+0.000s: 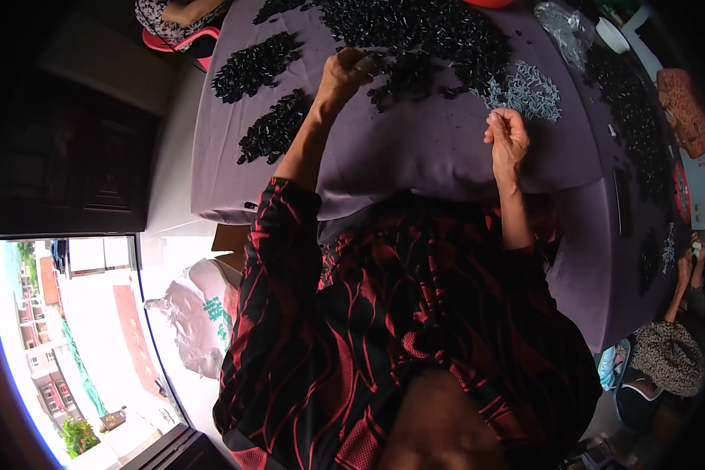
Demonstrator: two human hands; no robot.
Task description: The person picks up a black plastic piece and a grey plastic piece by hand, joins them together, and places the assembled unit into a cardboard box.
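Starting at the left edge, a bright window (70, 345) shows buildings outside, and a white sack (200, 313) sits on the floor just beside the purple-covered table (415, 149). On the cloth's left part lie two separate heaps of small black parts (262, 98), one above the other. The left hand (345, 74) reaches out along a red-and-black patterned sleeve (282, 258) to the edge of the big black heap (415, 35) that spreads across the far middle of the table; its fingers are curled together on a few of those black pieces, though exactly how many cannot be made out. Right of it lies a smaller pile of pale grey-silver parts (525, 94). The right hand (507, 137) hovers just at that pile's near edge, thumb and fingertips pinched together on something too small to identify. Further right, a long band of black parts (630, 110) runs down the cloth, with a clear plastic bag (564, 27) near the far edge and an orange pouch (685, 110) beside the table's rim. At the lower right another person's hand (685, 266) rests at the table.
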